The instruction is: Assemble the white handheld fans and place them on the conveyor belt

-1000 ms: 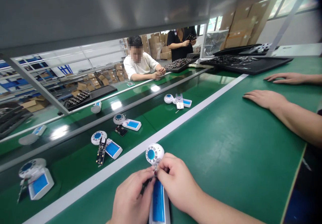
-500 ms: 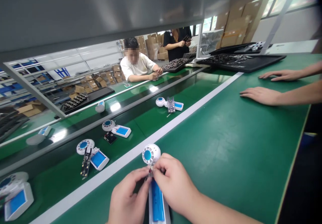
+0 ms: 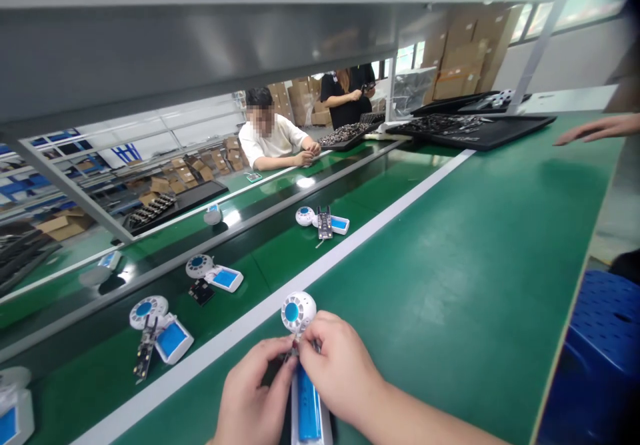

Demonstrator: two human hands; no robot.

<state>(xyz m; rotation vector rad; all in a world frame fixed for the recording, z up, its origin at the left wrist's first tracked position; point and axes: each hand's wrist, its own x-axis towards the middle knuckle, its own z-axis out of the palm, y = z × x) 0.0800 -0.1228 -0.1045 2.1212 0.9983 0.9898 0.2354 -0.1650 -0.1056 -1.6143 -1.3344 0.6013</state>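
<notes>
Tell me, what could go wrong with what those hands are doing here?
The small metal piece pinched between the left hand and right hand could slip away. The round white vented head might also twist off that piece and drop onto the blue-panelled white base.

Co-worker's hand [image 3: 597, 130] withdrawn toward bench edge [image 3: 587, 258]

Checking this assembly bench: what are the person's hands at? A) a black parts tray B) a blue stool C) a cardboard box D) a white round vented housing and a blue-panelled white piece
D: the left hand and right hand meet between the white round vented housing and the blue-panelled white piece.
</notes>
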